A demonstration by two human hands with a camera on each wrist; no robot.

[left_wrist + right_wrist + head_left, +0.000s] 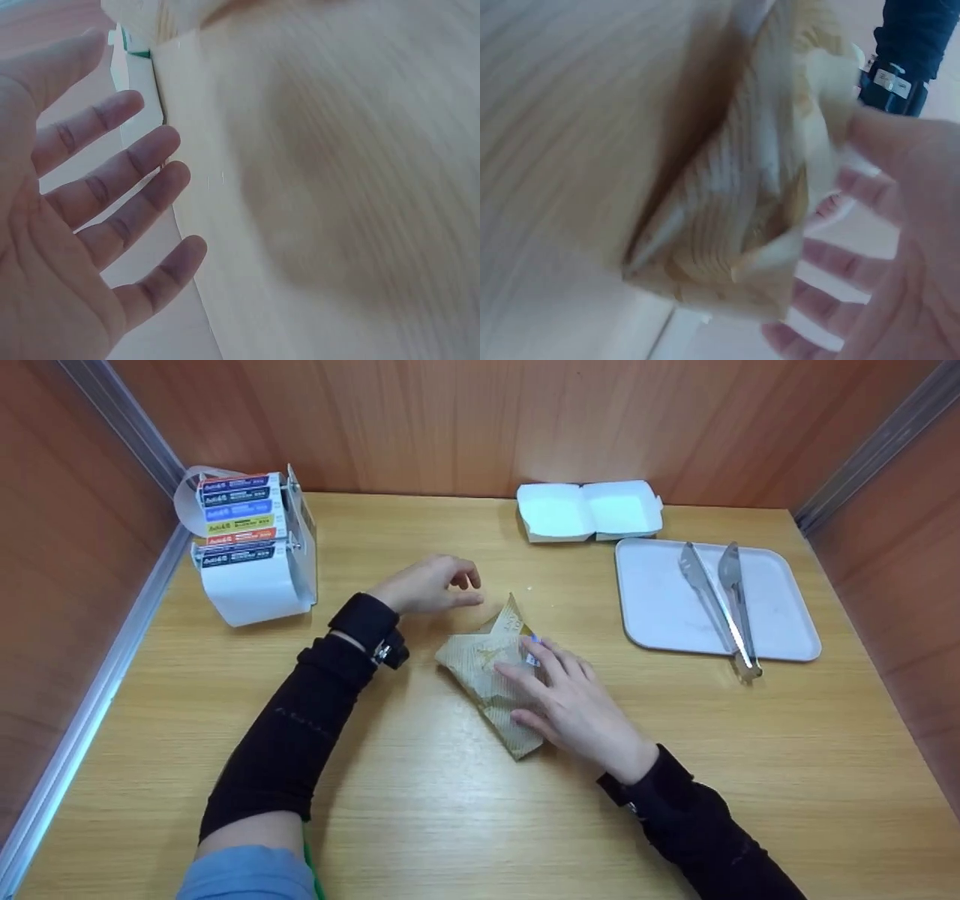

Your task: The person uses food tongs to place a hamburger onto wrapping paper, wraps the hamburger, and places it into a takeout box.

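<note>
A folded brown paper wrapper with fine stripes (480, 671) lies on the table before me, one pointed corner standing up at its far end. My right hand (577, 705) rests over its right side, fingers spread and lightly bent. A small blue-and-white sticker (533, 651) shows beside those fingertips. In the right wrist view, the striped paper (712, 217) hangs alongside the spread fingers, with open folds at its end. Beyond the wrapper's left corner, my left hand (431, 585) hovers empty, its fingers loosely bent. The left wrist view shows that hand's fingers (112, 180) apart.
At the back left stands a white dispenser (259, 585) with several coloured label rolls (238, 521). An opened white food box (589, 514) sits by the back wall. On the right, a white tray (652, 615) bears metal tongs (724, 600). Wood-patterned walls (420, 427) enclose the table.
</note>
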